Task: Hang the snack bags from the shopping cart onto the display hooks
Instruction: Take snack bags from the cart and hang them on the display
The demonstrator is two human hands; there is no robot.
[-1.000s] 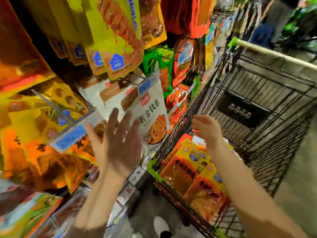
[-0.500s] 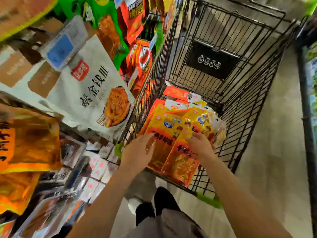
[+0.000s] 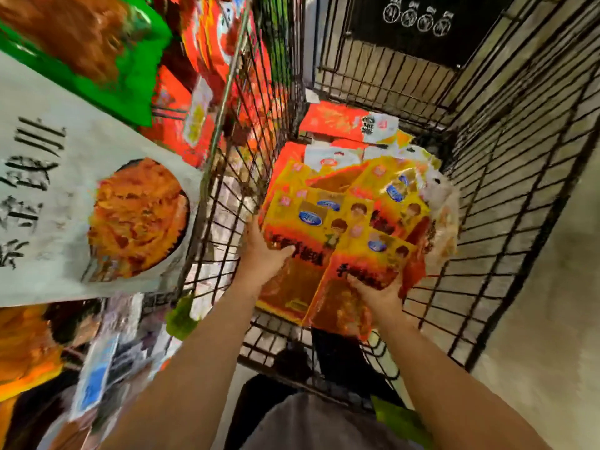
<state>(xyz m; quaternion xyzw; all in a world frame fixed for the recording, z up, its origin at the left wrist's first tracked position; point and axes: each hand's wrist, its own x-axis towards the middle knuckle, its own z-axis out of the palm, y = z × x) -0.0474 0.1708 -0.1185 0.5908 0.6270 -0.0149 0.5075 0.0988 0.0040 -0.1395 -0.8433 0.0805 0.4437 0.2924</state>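
Observation:
Several yellow-and-orange snack bags (image 3: 337, 222) lie stacked in the black wire shopping cart (image 3: 506, 177). My left hand (image 3: 264, 254) grips the left edge of the near-left bag, thumb on top. My right hand (image 3: 378, 292) grips the lower part of the near-right bag (image 3: 367, 264). Both arms reach down into the cart. More red and white bags (image 3: 344, 123) lie deeper in the cart. The display hooks themselves are hidden behind the hanging packs at left.
A large white snack bag (image 3: 81, 196) hangs on the display at left, with green (image 3: 107, 60) and red packs (image 3: 201, 92) above and orange ones (image 3: 22, 349) below. A black sign (image 3: 418, 24) is on the cart's far wall. Grey floor (image 3: 552, 319) lies to the right.
My left hand left the display and both hands dropped into the cart. They now grip the yellow bags, and my view has tilted down and closer.

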